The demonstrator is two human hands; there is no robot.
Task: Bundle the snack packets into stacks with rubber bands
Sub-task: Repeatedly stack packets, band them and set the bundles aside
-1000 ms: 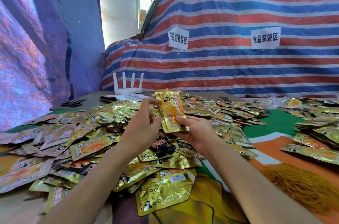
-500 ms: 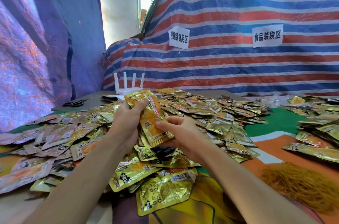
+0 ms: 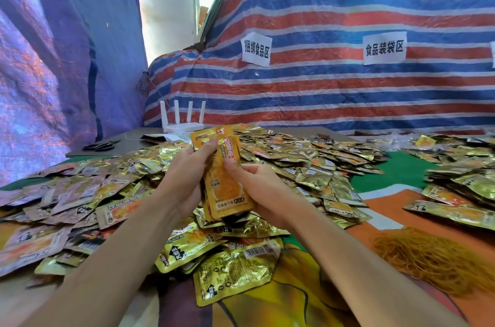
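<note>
Head cam, working outward from us: closest in, a few loose packets [image 3: 235,270] lie flat on the cloth, and off to our right sits the tangled heap of rubber bands [image 3: 439,259], well apart from both hands. Above that, we've got a small stack [image 3: 227,182] of orange-and-gold packets held upright over the table. Our left hand [image 3: 184,174] pinches its upper part with the thumb on the front, and our right hand [image 3: 265,187] grips the middle, thumb on the front and fingers behind. No band on it yet, as far as we can see. The worry is that the packets aren't squared up, since one pokes out at the top left, and glossy foil like this probably slides easily. Reaching for a band means the right hand lets go, so the stack could fan out or slip from the left. Anything dropped lands in the big pile [image 3: 308,163] just behind and basically disappears. The bands look matted too, so tugging one might drag a clump. Further back, the scissors [image 3: 100,145], the router [image 3: 183,123] and the striped tarp [image 3: 348,91] are no trouble.
</note>
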